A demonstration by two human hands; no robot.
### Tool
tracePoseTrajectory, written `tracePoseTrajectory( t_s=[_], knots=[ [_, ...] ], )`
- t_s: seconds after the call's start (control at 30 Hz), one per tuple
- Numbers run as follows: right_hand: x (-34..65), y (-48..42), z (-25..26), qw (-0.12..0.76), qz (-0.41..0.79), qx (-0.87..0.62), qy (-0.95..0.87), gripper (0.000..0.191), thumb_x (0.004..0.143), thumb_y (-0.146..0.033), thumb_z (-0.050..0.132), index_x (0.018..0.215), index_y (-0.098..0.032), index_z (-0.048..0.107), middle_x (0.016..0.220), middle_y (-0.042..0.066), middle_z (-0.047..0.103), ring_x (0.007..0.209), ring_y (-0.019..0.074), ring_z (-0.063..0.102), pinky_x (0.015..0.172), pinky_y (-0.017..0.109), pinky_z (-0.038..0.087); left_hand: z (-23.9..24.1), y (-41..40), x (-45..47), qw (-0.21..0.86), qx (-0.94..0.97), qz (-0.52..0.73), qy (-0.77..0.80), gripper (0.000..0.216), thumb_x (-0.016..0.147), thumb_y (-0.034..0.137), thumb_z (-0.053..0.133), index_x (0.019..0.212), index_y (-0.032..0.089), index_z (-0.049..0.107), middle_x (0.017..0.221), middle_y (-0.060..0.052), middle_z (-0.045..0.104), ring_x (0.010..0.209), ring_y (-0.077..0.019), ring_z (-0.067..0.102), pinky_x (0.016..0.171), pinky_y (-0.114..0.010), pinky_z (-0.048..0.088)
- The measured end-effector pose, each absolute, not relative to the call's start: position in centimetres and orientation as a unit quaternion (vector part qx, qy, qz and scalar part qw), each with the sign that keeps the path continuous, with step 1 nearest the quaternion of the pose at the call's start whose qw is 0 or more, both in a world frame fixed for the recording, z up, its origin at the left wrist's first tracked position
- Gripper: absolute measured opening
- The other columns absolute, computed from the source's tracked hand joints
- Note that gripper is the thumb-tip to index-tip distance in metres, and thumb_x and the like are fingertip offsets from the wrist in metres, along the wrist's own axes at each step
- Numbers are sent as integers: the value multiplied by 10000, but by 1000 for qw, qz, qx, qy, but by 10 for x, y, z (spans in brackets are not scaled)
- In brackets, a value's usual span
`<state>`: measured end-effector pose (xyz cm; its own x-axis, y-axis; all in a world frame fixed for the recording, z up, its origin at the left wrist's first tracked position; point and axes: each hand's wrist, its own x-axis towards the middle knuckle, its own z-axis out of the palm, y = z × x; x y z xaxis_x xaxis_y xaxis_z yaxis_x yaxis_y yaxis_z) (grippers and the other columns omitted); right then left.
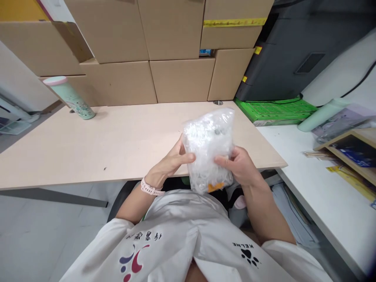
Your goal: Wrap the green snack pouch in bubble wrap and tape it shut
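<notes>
I hold a clear plastic bag point(208, 145) full of small clear parts with both hands, just above the near edge of a beige table point(117, 141). My left hand point(173, 160) grips the bag's left side, thumb pressed on its front. My right hand point(239, 166) grips the right side, thumb also on the front. An orange bit shows at the bag's lower end. A pink watch band sits on my left wrist.
A mint-green bottle point(72, 98) with a pink lid leans at the table's back left. Stacked cardboard boxes point(152, 58) line the back. A green crate point(274, 109) and dark bin stand to the right. A white side table point(323, 196) carries a tray and papers.
</notes>
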<state>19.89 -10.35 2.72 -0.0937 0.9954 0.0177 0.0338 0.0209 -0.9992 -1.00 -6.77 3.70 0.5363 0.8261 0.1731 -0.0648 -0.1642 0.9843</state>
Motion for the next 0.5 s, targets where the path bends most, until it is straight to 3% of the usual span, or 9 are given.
tracePoseTrajectory(
  t_s=[0.1, 0.2, 0.3, 0.4, 0.5],
  knots=[
    [198, -66, 34, 450, 483, -493, -567, 392, 681, -576, 754, 904, -259, 692, 916, 29, 740, 806, 260, 695, 660, 384, 563, 25, -44, -3, 615, 562, 442, 333, 455, 918, 458, 577, 1344, 305, 534, 1349, -68, 638, 1234, -311, 629, 991, -556, 567],
    [201, -28, 32, 353, 323, -596, -645, 393, 735, -625, 706, 609, -270, 595, 635, 39, 624, 718, 271, 638, 628, 397, 501, 12, -11, 2, 662, 478, 428, 387, 308, 857, 470, 666, 1083, 261, 667, 1191, -95, 708, 1101, -319, 690, 944, -545, 587],
    [202, -5, 27, 307, 175, -644, -678, 432, 759, -616, 701, 531, -291, 530, 518, 50, 497, 780, 317, 623, 691, 446, 490, 0, 16, 4, 649, 469, 409, 438, 369, 819, 475, 714, 1104, 244, 671, 1124, -141, 714, 1076, -363, 687, 911, -575, 584],
    [201, 2, 23, 398, 142, -577, -699, 306, 814, -627, 639, 835, -326, 687, 765, 93, 647, 1105, 373, 596, 852, 521, 505, -13, 33, 4, 586, 499, 423, 479, 547, 818, 517, 710, 1300, 291, 583, 1232, -129, 665, 1201, -404, 619, 946, -619, 558],
    [200, 3, 18, 413, 189, -504, -735, 424, 835, -608, 629, 1200, -391, 638, 1163, 71, 676, 1383, 372, 416, 1032, 584, 445, -24, 41, 4, 490, 556, 464, 485, 643, 819, 521, 713, 1397, 343, 494, 1407, -91, 553, 1385, -415, 461, 1072, -636, 480]
  ],
)
